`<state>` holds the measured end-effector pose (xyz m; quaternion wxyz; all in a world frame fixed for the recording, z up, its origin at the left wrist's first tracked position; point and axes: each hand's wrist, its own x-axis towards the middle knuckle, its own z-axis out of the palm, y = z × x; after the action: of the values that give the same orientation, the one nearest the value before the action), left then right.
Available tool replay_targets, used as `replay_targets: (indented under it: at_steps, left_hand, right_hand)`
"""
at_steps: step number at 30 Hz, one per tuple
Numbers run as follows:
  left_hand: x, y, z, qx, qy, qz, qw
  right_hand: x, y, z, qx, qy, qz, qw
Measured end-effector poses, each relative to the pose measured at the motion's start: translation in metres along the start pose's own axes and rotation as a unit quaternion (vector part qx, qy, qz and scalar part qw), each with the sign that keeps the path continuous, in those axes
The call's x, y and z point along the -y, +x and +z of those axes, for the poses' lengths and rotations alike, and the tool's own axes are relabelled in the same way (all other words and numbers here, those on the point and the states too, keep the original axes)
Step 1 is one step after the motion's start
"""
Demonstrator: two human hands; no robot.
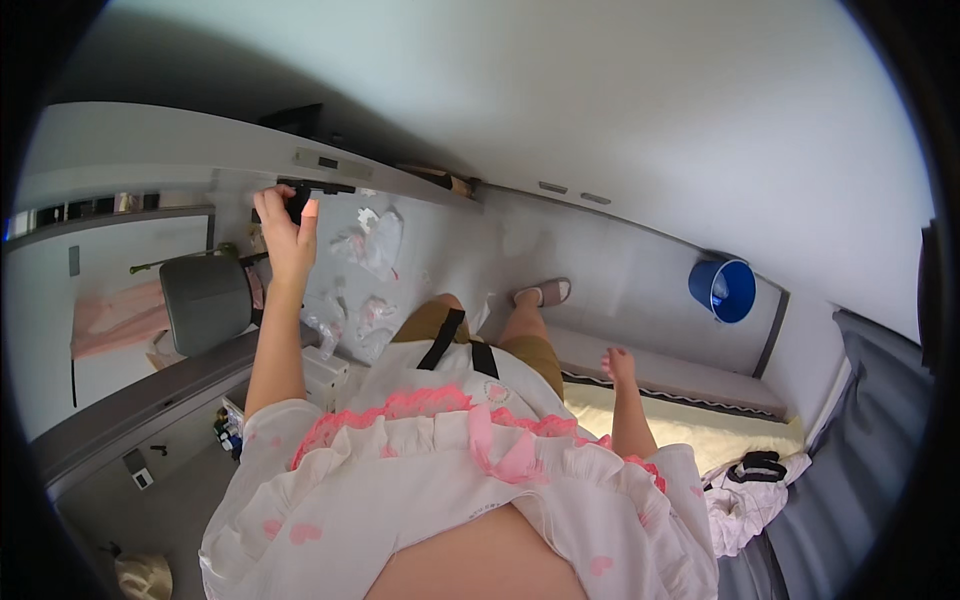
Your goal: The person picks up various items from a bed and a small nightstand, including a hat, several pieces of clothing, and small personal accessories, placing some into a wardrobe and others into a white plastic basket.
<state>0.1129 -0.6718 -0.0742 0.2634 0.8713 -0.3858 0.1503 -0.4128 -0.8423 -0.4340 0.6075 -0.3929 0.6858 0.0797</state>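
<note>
My left hand [289, 217] is raised at the upper left, its fingers and thumb around a black object [298, 202] in front of a wall or cabinet panel; what the object is cannot be told. Below and beyond it on the grey floor lie crumpled clear plastic bags [382, 244]. My right hand [618, 364] hangs low at the right with nothing visible in it, its fingers partly curled, above the side of a bed [675, 420] with a pale yellow sheet.
A blue bucket [701, 289] stands on the floor at the right. A grey chair [206, 304] is at the left beside a long desk edge [150, 412]. White clothing [739, 510] lies near a dark grey curtain [862, 450]. My slippered foot [551, 292] is on the floor.
</note>
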Motion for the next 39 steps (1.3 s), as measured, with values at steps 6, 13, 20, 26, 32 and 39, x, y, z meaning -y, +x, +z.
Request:
replay_targets:
  at_steps: [6,13,20,26,32,39]
  left_hand:
    - [0.009,-0.022,-0.005,-0.008,-0.111,-0.048,0.993]
    - [0.065,-0.125,-0.039,0.022,-0.235,-0.078,0.969]
    - [0.101,-0.274,-0.139,0.251,0.26,-0.11,0.926]
    - [0.082,-0.289,-0.138,0.251,0.162,-0.194,0.935]
    - [0.082,-0.285,-0.124,0.259,0.143,-0.218,0.93]
    - [0.082,-0.29,-0.118,0.261,0.129,-0.213,0.933]
  right_hand:
    - [0.105,0.021,0.095,0.049,-0.034,-0.225,0.972]
    - [0.208,0.026,0.243,0.084,-0.3,-0.38,0.871]
    - [0.261,0.062,0.371,0.126,-0.545,-0.366,0.743]
    - [0.266,0.13,0.451,0.101,-0.633,-0.342,0.687]
    - [0.26,0.199,0.495,0.051,-0.628,-0.374,0.68]
    - [0.227,0.179,0.486,0.112,-0.647,-0.491,0.572]
